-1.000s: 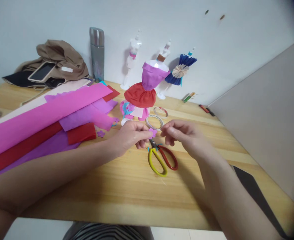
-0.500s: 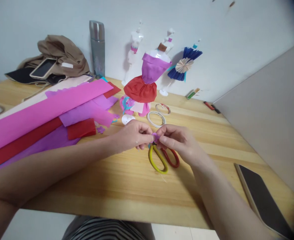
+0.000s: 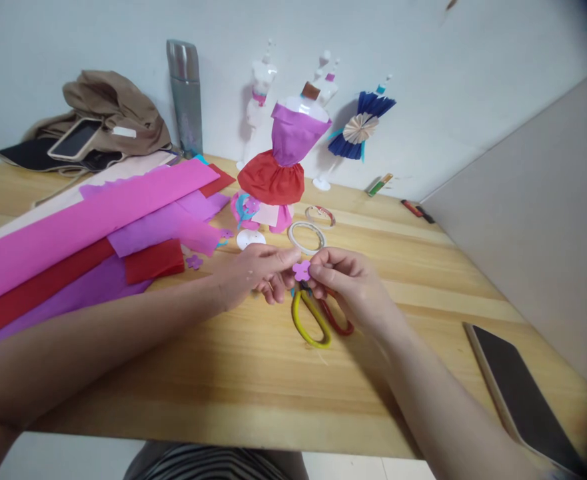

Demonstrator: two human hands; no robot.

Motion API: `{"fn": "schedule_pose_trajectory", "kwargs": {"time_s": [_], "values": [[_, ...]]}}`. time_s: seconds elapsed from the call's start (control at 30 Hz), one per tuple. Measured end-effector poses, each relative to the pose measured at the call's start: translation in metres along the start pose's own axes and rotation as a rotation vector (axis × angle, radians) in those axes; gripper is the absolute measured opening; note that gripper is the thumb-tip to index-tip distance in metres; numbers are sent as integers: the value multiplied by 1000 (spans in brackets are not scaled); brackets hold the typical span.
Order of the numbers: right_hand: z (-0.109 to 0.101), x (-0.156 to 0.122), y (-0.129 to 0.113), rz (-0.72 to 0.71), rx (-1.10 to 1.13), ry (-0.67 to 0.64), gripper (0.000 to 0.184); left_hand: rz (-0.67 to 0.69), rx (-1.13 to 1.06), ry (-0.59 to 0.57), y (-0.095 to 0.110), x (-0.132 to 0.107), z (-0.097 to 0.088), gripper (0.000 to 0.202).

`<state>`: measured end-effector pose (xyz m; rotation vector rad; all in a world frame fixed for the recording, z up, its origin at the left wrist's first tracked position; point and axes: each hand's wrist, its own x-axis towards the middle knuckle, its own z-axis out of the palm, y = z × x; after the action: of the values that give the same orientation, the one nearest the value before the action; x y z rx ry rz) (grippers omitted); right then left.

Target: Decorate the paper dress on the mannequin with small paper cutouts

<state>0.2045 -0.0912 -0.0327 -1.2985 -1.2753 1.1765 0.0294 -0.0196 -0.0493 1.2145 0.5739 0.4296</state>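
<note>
Between thumb and fingertips, my right hand (image 3: 342, 277) pinches a small purple paper flower (image 3: 301, 270). My left hand (image 3: 268, 270) is beside the flower's left edge, its thumb stretched out and fingers parted, with nothing in it. Under both hands lies a pair of scissors (image 3: 312, 320) with one yellow and one red handle; the blades are mostly hidden. Another purple paper flower (image 3: 194, 262) rests on the table to the left. Behind my hands stands a small mannequin with a purple top (image 3: 296, 137) and a red gathered skirt (image 3: 273, 179).
Sheets of coloured crepe paper (image 3: 93, 207) cover the left side. Two tape rolls, one white (image 3: 307, 238) and one red-and-white (image 3: 320, 217), lie beyond my hands. A phone (image 3: 520, 393) is at the right edge. A grey bottle (image 3: 185, 97) and more mannequins stand along the wall.
My left fingers have let go of the flower and opened. The flower now shows its full face in my right hand. The whole view has shifted slightly.
</note>
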Motion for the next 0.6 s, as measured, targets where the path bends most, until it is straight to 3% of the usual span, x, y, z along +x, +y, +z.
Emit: {"fn": "schedule_pose_trajectory", "kwargs": {"time_s": [0.07,0.23,0.43,0.6], "values": [[4,1,3,15,96,58,34,54,48,-9,-1,-3,5,41],[9,1,11,12,192,122,32,94,80,143,1,-10,16,20],[4,3,8,65,236,114,29,16,83,195,9,-9,17,21],[6,2,13,9,165,111,21,-26,165,161,12,-10,19,23]]}}
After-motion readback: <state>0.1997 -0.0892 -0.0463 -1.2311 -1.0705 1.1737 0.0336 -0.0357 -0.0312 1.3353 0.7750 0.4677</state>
